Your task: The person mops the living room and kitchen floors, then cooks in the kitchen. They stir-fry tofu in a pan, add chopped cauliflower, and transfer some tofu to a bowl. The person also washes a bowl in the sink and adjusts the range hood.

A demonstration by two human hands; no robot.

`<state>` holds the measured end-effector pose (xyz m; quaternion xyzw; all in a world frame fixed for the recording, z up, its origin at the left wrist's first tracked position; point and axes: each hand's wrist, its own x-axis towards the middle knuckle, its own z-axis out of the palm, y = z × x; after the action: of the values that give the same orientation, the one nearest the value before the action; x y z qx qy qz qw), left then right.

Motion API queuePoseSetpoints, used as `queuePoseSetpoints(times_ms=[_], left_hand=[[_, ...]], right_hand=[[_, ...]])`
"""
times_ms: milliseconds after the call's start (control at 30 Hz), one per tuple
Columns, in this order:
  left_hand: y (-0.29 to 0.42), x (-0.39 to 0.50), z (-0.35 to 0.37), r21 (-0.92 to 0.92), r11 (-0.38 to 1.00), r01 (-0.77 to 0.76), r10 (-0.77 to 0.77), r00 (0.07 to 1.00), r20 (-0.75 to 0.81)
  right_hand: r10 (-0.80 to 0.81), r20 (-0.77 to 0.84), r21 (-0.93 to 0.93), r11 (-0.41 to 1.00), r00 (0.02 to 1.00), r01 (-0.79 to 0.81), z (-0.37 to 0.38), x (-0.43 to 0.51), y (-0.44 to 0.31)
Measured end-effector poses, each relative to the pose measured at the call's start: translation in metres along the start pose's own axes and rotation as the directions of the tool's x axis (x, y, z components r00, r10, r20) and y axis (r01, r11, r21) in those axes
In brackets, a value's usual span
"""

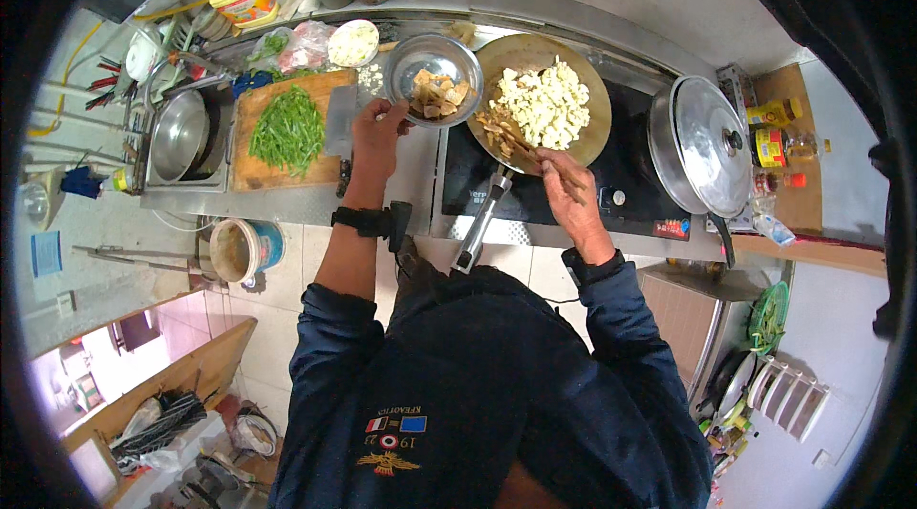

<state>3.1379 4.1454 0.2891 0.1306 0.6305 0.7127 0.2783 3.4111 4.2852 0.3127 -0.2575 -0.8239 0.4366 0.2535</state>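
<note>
My left hand point(376, 140) grips the near left rim of a stainless steel bowl point(428, 55), thumb over the edge. Brown, crusty-looking food pieces point(438, 95) lie in the bowl, which is held beside the left edge of a frying pan point(599, 111). In my right hand point(569, 183) are what look like wooden chopsticks point(577, 192), reaching over the pan's near side. Pale diced food point(546, 104) is heaped in the pan. More brown pieces point(501, 136) lie at its lower left, around the chopsticks' far end. The pan's handle point(484, 219) points towards me.
Left of the bowl, a cleaver point(340, 119) lies on a wooden cutting board point(251, 176) with chopped greens point(288, 131). The pan sits on a black cooktop point(466, 187); a lidded pot point(698, 144) stands right. Far left is a sink point(215, 169) holding a metal basin point(179, 133).
</note>
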Motion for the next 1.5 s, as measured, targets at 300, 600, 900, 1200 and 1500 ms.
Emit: queuePoseSetpoints(times_ms=[300, 600, 900, 1200, 1500], left_hand=[[0.003, 0.007, 0.016, 0.04, 0.999, 0.01, -0.012, 0.998, 0.061], [-0.002, 0.014, 0.028, 0.123, 0.992, 0.019, -0.024, 0.999, 0.037], [-0.012, 0.023, 0.042, 0.075, 0.997, -0.021, 0.017, 0.998, 0.053], [-0.007, 0.026, 0.013, 0.005, 1.0, 0.002, -0.003, 0.999, 0.041], [-0.001, 0.02, 0.016, 0.062, 0.997, 0.051, -0.054, 0.997, 0.05]], right_hand=[[0.526, 0.013, 0.715, 0.59, 0.851, -0.375, -0.023, 0.016, 0.05], [0.457, -0.077, 0.738, 0.623, 0.886, -0.258, -0.073, 0.023, 0.011], [0.281, -0.059, 0.771, 0.622, 0.958, -0.135, -0.064, 0.048, -0.031], [0.494, 0.027, 0.753, 0.562, 0.869, -0.342, -0.019, 0.007, 0.036], [0.512, -0.094, 0.704, 0.64, 0.854, -0.306, 0.007, 0.012, 0.051]])
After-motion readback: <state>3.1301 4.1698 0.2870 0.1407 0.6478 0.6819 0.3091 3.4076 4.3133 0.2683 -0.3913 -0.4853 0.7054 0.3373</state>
